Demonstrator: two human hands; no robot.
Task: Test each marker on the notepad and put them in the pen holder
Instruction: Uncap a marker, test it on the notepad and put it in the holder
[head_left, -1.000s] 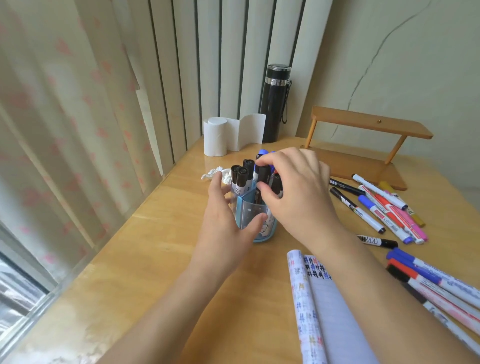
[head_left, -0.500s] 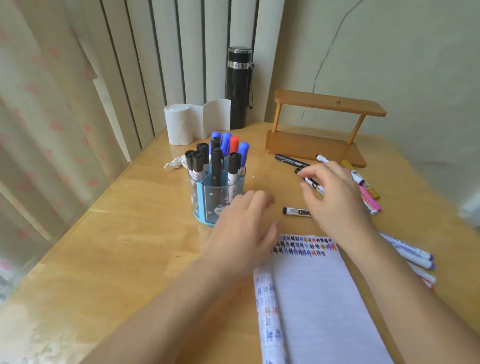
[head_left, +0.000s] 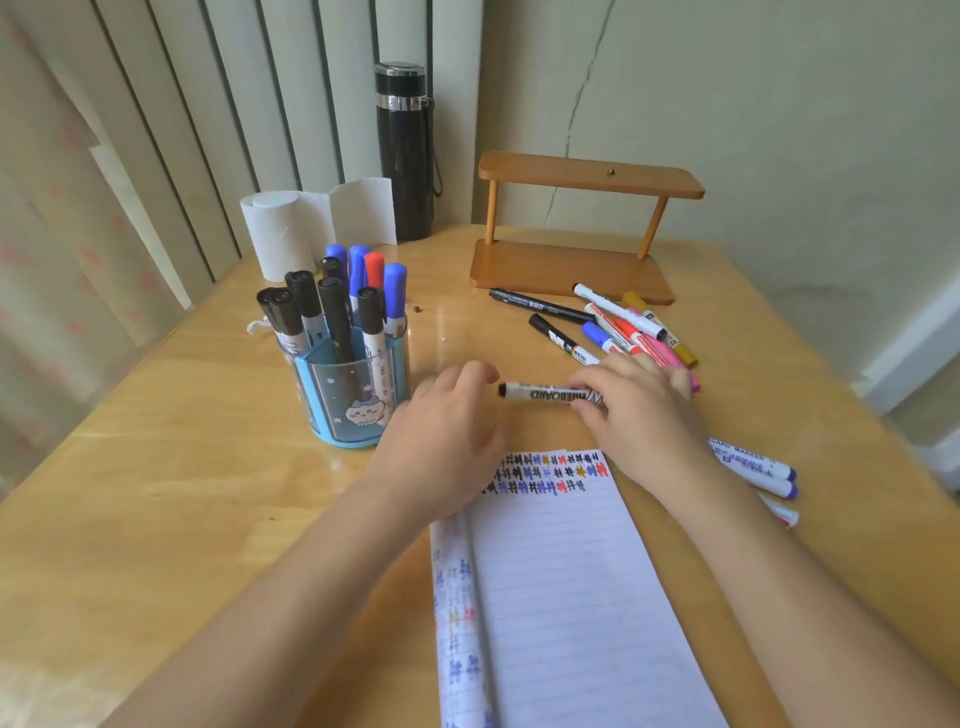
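My right hand (head_left: 636, 410) grips a white whiteboard marker with a black cap (head_left: 540, 391), held level just above the desk beyond the notepad. My left hand (head_left: 441, 436) hovers with loosely bent fingers near the marker's capped end, touching nothing I can make out. The lined notepad (head_left: 566, 597) lies in front of me, rows of coloured test marks along its top edge. A blue pen holder (head_left: 345, 402) stands to the left with several black, blue and red markers upright in it. A pile of loose markers (head_left: 618, 325) lies behind my right hand.
More blue-capped markers (head_left: 753, 465) lie right of the notepad. A wooden shelf stand (head_left: 576, 228) sits at the back, a black flask (head_left: 405, 150) and a paper roll (head_left: 291, 223) at the back left. Vertical blinds line the left side.
My right hand left the pen holder, swung right and picked up the black-capped marker from the desk. My left hand let go of the holder and moved toward the marker.
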